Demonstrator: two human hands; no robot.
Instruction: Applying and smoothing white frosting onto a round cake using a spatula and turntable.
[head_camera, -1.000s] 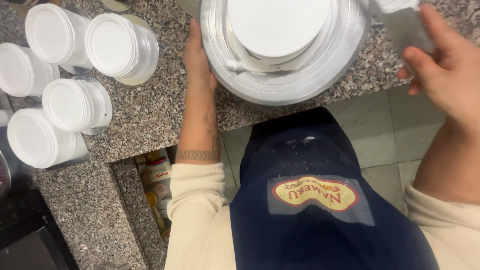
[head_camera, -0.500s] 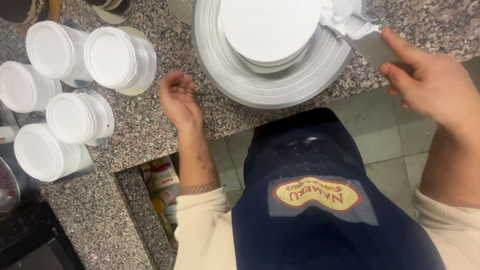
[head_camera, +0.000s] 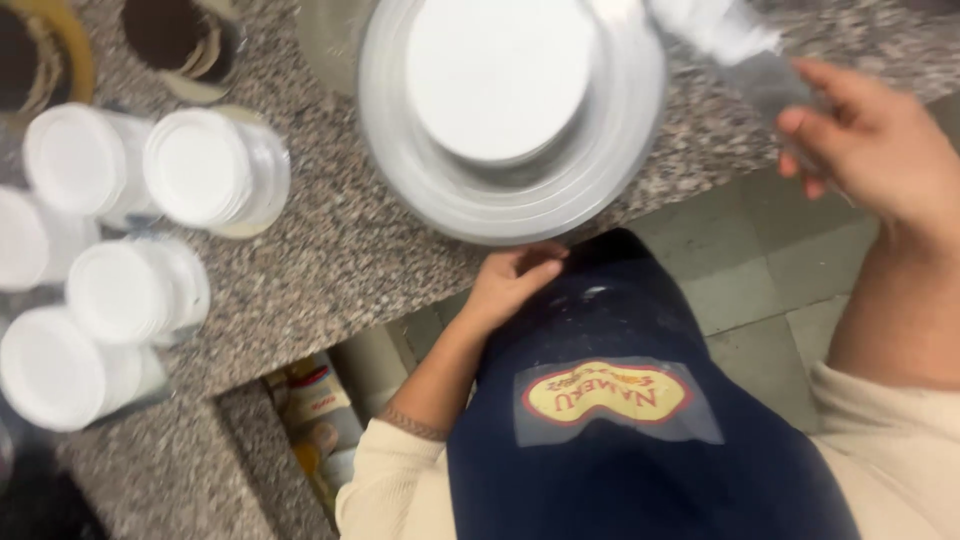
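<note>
Looking down at the granite counter (head_camera: 330, 250), we find a white round cake (head_camera: 497, 75) centred on a grey turntable (head_camera: 600, 165) whose rim overhangs the counter's front edge. The right hand (head_camera: 880, 150) closes its grip on the handle of a metal scraper (head_camera: 760, 75), whose blade, loaded with white cream (head_camera: 715, 22), sits at the turntable's upper right rim. The left hand (head_camera: 512, 282) hangs loosely curled and empty just below the turntable's near edge, holding nothing.

Risks, in our judgement: with the turntable projecting past the counter and no hand steadying it, a firm press from the scraper could tip or slide it toward the apron (head_camera: 640, 430). Cream on the blade could drop onto the tiled floor (head_camera: 760, 280).

Limits of view: the frame is motion-blurred; the blade's contact with the cake cannot be confirmed. The cake's side is hidden from above. Lidded white tubs (head_camera: 215, 170) stand well apart at left, contents unseen; two are cut by the frame edge.
</note>
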